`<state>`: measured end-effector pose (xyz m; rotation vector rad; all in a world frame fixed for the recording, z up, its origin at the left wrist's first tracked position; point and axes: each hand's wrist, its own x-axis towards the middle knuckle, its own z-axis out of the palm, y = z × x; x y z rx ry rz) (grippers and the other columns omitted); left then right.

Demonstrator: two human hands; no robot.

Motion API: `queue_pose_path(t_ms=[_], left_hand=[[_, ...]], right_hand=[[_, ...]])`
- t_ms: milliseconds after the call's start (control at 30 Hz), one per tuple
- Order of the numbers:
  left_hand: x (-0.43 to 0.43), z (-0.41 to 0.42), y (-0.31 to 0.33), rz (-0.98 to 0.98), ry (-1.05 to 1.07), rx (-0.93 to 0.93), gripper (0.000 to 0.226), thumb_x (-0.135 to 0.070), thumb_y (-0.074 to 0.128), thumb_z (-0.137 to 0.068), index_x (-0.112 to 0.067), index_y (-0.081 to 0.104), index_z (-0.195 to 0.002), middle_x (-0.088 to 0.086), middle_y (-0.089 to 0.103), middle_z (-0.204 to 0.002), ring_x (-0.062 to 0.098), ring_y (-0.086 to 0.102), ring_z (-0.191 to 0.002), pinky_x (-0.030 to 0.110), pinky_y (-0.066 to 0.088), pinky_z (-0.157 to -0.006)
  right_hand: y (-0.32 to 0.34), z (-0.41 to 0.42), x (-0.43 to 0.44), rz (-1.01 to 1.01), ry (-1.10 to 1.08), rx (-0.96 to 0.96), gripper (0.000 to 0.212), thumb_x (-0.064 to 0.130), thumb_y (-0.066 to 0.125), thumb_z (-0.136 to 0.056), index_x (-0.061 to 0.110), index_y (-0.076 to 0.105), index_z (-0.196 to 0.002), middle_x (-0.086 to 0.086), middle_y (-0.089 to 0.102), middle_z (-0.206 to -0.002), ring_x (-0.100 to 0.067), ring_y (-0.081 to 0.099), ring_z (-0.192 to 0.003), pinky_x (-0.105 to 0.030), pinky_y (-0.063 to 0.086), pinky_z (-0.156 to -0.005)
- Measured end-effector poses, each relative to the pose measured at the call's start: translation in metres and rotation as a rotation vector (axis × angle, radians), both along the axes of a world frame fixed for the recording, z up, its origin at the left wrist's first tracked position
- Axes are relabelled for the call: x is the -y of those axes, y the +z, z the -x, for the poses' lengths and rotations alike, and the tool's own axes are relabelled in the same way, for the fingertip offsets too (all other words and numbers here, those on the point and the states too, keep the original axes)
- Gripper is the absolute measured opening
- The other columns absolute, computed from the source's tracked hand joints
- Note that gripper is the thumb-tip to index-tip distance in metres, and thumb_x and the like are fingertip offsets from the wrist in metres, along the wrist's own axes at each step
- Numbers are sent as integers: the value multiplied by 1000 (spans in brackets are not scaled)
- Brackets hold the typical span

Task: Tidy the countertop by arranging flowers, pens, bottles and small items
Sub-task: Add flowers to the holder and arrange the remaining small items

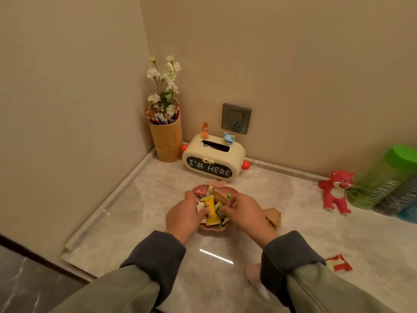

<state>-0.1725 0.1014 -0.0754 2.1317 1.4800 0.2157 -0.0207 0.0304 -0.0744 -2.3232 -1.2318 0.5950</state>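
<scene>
A pink dish point(213, 232) is seen at the middle of the countertop point(140, 213), heaped with wrapped snacks point(211, 210). Both hands are sunk into the heap. The left hand point(185, 216) is laid over the dish's 9 o'clock side, its fingers curled round packets there, the thumb set against a yellow packet. The right hand point(247, 213) is laid over the 3 o'clock side, its fingers bent and closed on a green-and-white packet among the snacks. Both wrists are covered by dark cuffs under green sleeves.

Just beside the dish at 3 o'clock, brown packets point(274, 219) are stacked flat, partly hidden by the right hand. At 5 o'clock, well apart, a red-and-white wrapper point(338, 263) is left on the countertop. A pink thing point(252, 272) is seen by the right cuff; what it is cannot be told.

At 12 o'clock from the dish, a cream tissue box point(214, 158) lettered "I'M HERE" is set by the wall, below a socket point(235, 118). An orange figure point(204, 128) and a blue figure point(229, 137) are stood on its top. At 11 o'clock, in the corner, a tan cup point(168, 143) is stood upright just beside the box; white flowers point(167, 77) and pens point(162, 119) are held in it.

Farther out toward 3 o'clock, a red bear point(336, 192) is placed near the wall. Just beyond it a green bottle point(381, 177) and a grey bottle point(397, 199) are set side by side; whether they are upright cannot be told.
</scene>
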Motion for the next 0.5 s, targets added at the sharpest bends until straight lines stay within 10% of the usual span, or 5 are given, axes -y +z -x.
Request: queue_pose_path(t_ms=[300, 500], left_hand=[[52, -56, 34, 58, -246, 319, 28, -46, 60, -88, -43, 42, -110, -11, 59, -76, -1, 57, -70, 25, 47, -66], [127, -96, 49, 144, -507, 398, 30, -42, 63, -87, -39, 44, -110, -13, 59, -88, 3, 59, -76, 29, 53, -68]], right_hand=[[57, -55, 76, -266, -217, -178, 4, 21, 68, -84, 24, 66, -85, 5, 57, -52, -9, 56, -50, -31, 47, -58], [64, -91, 152, -77, -223, -166, 16, 22, 72, -83, 21, 67, -98, -4, 68, -75, -10, 60, -62, -30, 49, -61]])
